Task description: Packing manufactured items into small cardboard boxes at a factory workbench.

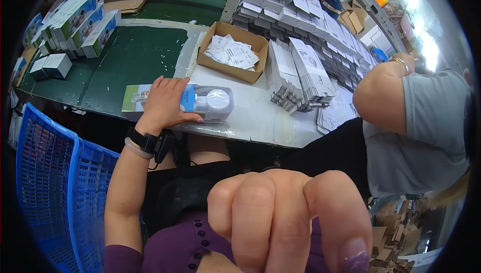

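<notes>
My left hand (165, 100) lies across a long box (136, 103), its fingers spread over the top and its thumb along the near side. The box has a green and blue printed sleeve, and its clear part shows a white round-headed device (217, 99). It lies near the front edge of the workbench. Very close to the camera is my right hand (280, 213), raised in front of my purple top. Its fingers are curled and pressed together, and the fingertips run off the lower edge, so anything inside them is hidden.
An open cardboard tray (253, 76) of white packets stands behind the box. Stacks of folded white cartons (300, 72) fill the right side. Printed boxes (75, 25) stand far left. A blue crate (50, 157) is at my left. Another person (416, 117) stands close on the right.
</notes>
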`<state>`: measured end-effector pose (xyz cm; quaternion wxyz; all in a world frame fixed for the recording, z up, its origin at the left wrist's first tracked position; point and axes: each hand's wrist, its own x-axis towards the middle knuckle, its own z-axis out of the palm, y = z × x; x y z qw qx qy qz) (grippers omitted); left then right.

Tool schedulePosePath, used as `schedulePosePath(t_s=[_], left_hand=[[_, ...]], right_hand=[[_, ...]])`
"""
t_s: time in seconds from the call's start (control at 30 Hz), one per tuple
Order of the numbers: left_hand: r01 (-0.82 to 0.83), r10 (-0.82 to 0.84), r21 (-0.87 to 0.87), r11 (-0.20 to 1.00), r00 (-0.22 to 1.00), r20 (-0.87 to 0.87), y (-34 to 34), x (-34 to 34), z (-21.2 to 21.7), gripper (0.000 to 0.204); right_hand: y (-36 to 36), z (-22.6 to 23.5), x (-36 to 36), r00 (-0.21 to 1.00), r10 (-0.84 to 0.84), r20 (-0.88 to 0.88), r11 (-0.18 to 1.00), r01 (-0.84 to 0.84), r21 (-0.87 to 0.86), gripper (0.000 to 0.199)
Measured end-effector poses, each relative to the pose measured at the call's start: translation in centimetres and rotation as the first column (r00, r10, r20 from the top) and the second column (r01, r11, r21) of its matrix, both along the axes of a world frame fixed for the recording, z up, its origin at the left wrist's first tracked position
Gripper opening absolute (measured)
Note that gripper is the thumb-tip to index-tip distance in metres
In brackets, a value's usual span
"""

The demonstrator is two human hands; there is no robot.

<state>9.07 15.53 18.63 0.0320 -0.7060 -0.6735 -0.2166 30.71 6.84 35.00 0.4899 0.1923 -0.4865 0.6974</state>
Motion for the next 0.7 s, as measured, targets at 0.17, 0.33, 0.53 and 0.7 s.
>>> schedulePosePath(t_s=[0.17, 0.33, 0.53, 0.7], left_hand=[[-0.011, 0.012, 0.034, 0.999, 1.0, -0.014, -0.1, -0.2, -0.2, 0.106], [-0.01, 0.01, 0.033, 0.999, 1.0, -0.016, -0.1, 0.0, -0.1, 0.106], [-0.009, 0.009, -0.02, 1.0, 1.0, -0.003, -0.1, -0.1, 0.1, 0.106], [-0.016, 0.016, -0.037, 0.999, 1.0, 0.005, 0.0, -0.1, 0.4, 0.107]], right_hand=[[1.1, 0.3, 0.1, 0.996, 0.065, 0.066, 0.997, -0.067, 0.026, 0.018], [3.4, 0.3, -1.3, 0.963, 0.253, -0.09, 0.94, -0.223, 0.26, 0.02], [3.0, 1.4, -0.8, 0.963, 0.269, -0.024, 0.946, -0.259, 0.195, 0.021], [3.1, 0.2, -1.2, 0.964, 0.244, -0.102, 0.946, -0.213, 0.244, 0.022]])
